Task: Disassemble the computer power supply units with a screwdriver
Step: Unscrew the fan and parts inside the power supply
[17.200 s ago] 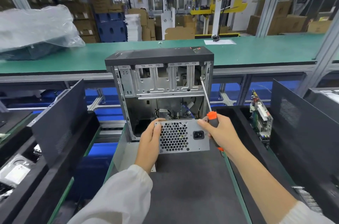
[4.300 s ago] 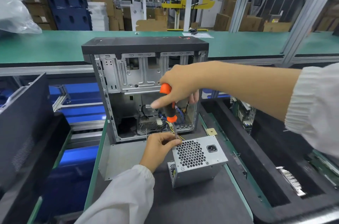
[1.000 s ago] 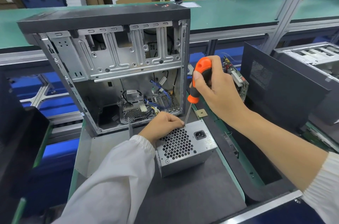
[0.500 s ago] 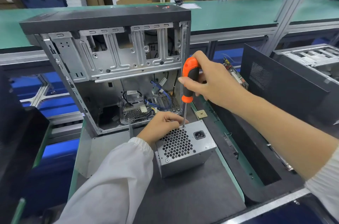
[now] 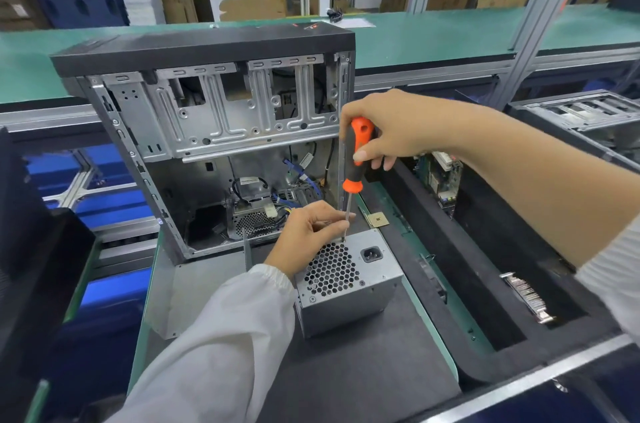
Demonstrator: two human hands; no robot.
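Note:
A silver power supply unit (image 5: 349, 287) with a honeycomb fan grille and a black power socket lies on the dark mat in front of the open computer case (image 5: 214, 132). My right hand (image 5: 391, 128) grips the orange and black screwdriver (image 5: 356, 152), held nearly upright with its tip on the unit's top far edge. My left hand (image 5: 308, 235) rests on the unit's far left corner, and its fingers pinch the shaft close to the tip.
A grey metal side panel (image 5: 180, 294) lies flat left of the unit. A black foam tray (image 5: 485, 284) on the right holds circuit boards and a metal bracket. Another case (image 5: 581, 114) sits far right. A green conveyor belt (image 5: 450, 31) runs behind.
My right hand has shifted its grip higher on the screwdriver handle, wrapping over its top. The tip stays at the same spot on the unit and my left hand stays put.

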